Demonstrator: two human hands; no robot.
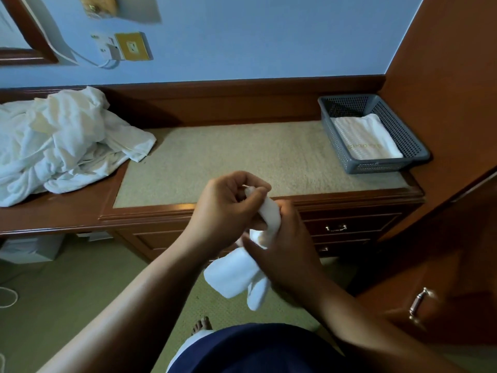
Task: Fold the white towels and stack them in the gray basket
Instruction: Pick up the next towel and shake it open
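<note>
Blue-walled room, and a long wooden table (242,157) with a beige inlay top runs across the middle of the frame. At the left edge sits a big crumpled pile of white towels (59,146), none of it folded. Over at the right end of the table, tucked against a cabinet, is the gray basket (376,166). There's one folded towel (368,138) lying flat inside, so the stack has barely started.

The small towel (236,275) being worked on is at centre-bottom of the frame, held in the air in front of the table's edge and resting on nothing. It looks bunched and partly rolled rather than neatly folded. The left hand (223,205) has its fingers (239,181) curled in, pinching the top end. The right hand (285,238) is wrapped round the middle, and the loose end dangles below.

So the person looks to be mid-fold. The next move probably calls for squaring the edges up, maybe flat on the table, then carrying it right onto the one in the basket.
</note>
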